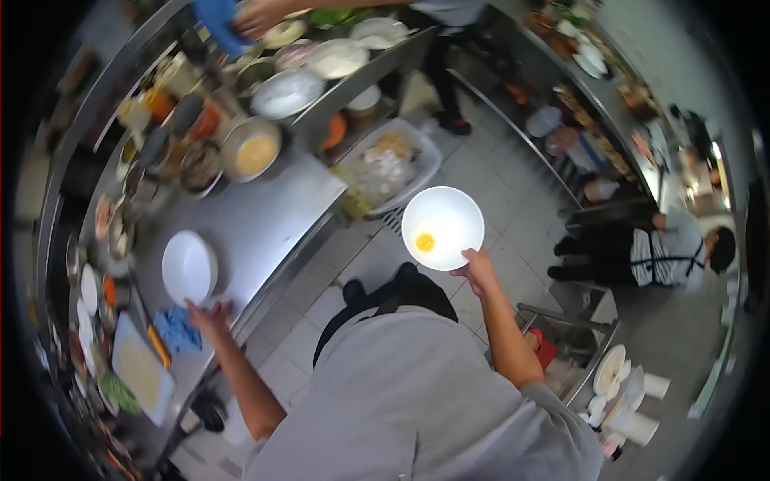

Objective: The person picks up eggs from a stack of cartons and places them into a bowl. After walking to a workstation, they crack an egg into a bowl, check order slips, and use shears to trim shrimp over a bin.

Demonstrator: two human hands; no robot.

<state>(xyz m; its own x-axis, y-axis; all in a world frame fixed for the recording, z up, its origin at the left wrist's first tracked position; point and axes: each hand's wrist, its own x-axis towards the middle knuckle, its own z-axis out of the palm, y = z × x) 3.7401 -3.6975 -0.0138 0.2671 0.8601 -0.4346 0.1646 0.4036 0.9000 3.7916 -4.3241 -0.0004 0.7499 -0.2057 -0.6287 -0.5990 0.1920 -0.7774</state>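
My right hand grips the rim of a white bowl held out over the floor in front of me. In that bowl lies an egg yolk, low and to the left. My left hand is over the steel counter, fingers apart, fingertips right at the near edge of a second white bowl. A crumpled blue cloth lies just left of that hand. Beside the cloth are a knife with an orange handle and a white cutting board.
A metal bowl of yellow liquid and a bowl of dark food stand farther back on the counter. Below the counter's end sits a plastic tub. One person stands at right; another person's hand holds something blue at top.
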